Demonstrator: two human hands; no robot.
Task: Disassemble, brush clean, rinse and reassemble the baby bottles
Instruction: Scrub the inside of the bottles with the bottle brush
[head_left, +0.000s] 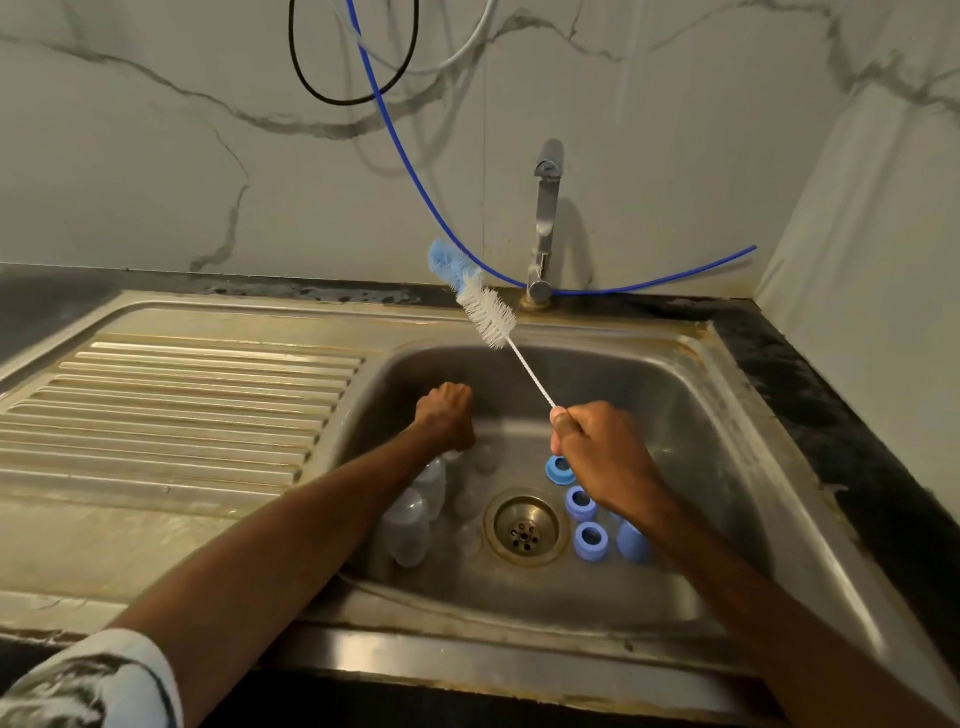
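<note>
A steel sink (670, 387) sits in the dark counter (810, 374). In its basin, clear bottles (415, 514) lie left of the drain (524, 527), with blue rings (590, 540) to its right.

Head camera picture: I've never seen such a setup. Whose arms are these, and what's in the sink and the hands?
No machine here: a person wears one camera on the head, looking down at their own arms. The right hand pinches the wire handle of a bottle brush raised over the sink. The left hand is curled low in the sink; whether it holds anything I cannot tell. Clear bottles lie left of the drain, blue rings to its right. A tap stands behind.
</note>
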